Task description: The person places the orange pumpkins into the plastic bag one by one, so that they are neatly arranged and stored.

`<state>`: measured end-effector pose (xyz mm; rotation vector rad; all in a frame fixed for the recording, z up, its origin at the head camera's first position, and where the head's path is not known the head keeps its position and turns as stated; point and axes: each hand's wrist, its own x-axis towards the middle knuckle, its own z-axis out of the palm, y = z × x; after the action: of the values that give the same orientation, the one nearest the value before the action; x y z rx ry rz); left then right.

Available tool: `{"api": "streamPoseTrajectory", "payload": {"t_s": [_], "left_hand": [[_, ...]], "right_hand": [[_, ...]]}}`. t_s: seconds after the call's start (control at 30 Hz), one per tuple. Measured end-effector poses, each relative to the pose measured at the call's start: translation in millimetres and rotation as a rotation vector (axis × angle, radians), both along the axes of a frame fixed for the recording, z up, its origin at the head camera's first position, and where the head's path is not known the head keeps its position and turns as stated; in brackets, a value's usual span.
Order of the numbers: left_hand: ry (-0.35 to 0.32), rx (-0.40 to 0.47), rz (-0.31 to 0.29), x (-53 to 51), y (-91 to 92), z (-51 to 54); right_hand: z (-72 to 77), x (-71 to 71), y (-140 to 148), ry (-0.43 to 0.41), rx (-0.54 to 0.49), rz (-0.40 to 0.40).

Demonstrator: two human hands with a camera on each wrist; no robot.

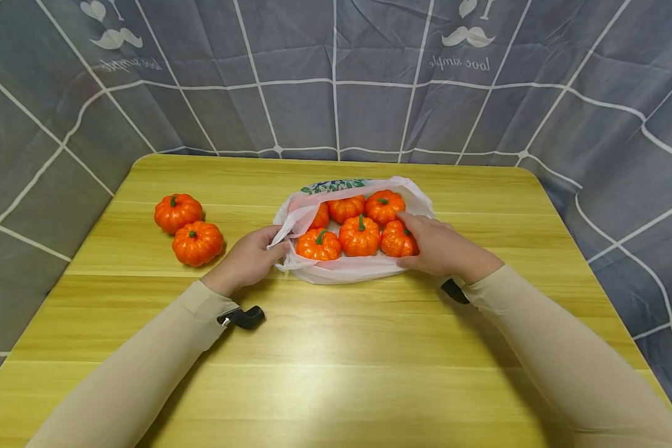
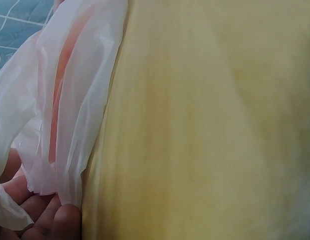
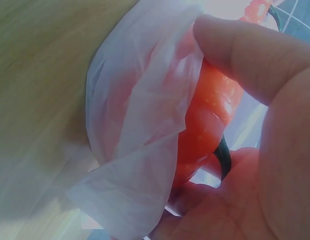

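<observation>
A thin white plastic bag (image 1: 358, 272) lies on its side on the table, with several small orange pumpkins (image 1: 361, 238) inside its wide mouth. At the bag's left end, my left hand (image 1: 252, 260) grips the gathered plastic; its curled fingers (image 2: 67, 220) show beneath the folds in the left wrist view. My right hand (image 1: 445, 247) reaches into the right end and holds the front right pumpkin (image 1: 397, 239), thumb on the near side and fingers around the far side. In the right wrist view, the bag's edge covers part of that pumpkin (image 3: 205, 125).
Two more orange pumpkins, one behind (image 1: 177, 213) and one in front (image 1: 198, 243), sit touching or nearly so on the table (image 1: 325, 361), left of my left hand. A grey checked curtain (image 1: 375, 118) hangs around the table's back and sides.
</observation>
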<state>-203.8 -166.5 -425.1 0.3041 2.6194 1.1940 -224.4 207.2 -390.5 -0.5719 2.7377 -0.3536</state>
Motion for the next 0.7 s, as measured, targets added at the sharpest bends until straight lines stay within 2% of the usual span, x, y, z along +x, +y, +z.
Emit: {"api": "streamPoseTrajectory", "payload": {"t_s": [0.47, 0.7], "left_hand": [[0.001, -0.003, -0.001, -1.5, -1.2, -0.2], [-0.021, 0.004, 0.007, -1.2, -1.0, 0.3]], "right_hand": [[0.9, -0.3, -0.8, 0.016, 0.01, 0.0], [3.3, 1.8, -1.1, 0.033, 0.006, 0.001]]}}
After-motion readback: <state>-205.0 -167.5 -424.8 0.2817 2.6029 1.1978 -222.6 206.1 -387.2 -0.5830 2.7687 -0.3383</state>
